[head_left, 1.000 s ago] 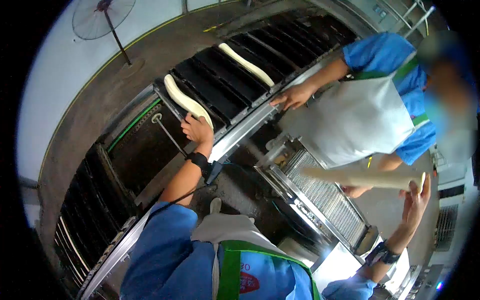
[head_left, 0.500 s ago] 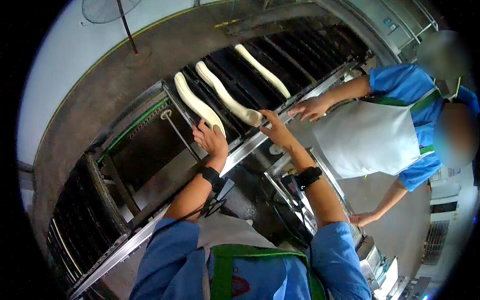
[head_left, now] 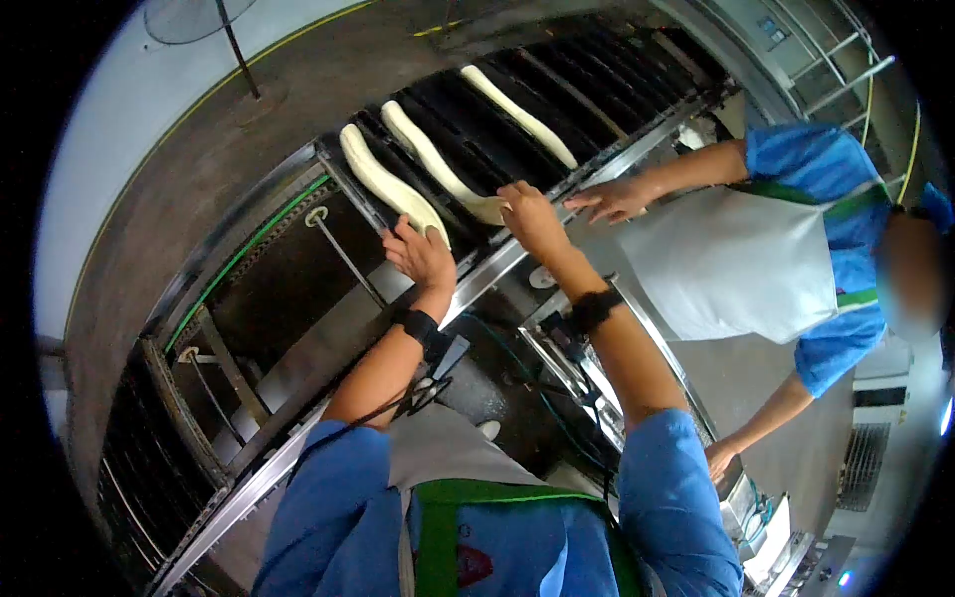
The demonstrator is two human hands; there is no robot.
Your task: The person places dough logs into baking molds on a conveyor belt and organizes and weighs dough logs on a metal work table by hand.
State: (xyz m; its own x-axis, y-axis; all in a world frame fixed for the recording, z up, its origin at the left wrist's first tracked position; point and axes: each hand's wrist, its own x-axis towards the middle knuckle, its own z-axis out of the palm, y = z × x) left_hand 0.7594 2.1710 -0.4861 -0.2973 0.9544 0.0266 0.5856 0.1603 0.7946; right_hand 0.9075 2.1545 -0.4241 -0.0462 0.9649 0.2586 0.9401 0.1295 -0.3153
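Observation:
Three long pale dough strips lie in the dark grooved trays of a conveyor. My left hand rests at the near end of the leftmost dough strip, its fingers apart and slightly bent, touching the dough. At the near end of the middle dough strip, my right hand has its fingers bent and closed on the tip; the thumb is partly hidden. A third, thinner dough strip lies farther right, untouched by my hands.
A co-worker in a white apron stands at the right, one hand near the conveyor's metal edge. Left of the dough, an open gap in the conveyor shows rods and a green-edged chain rail. A fan stands beyond.
My right hand has moved slightly up and left, its fingers now bent over the middle strip's end. The leftmost strip remains under my left hand. The view has shifted slightly.

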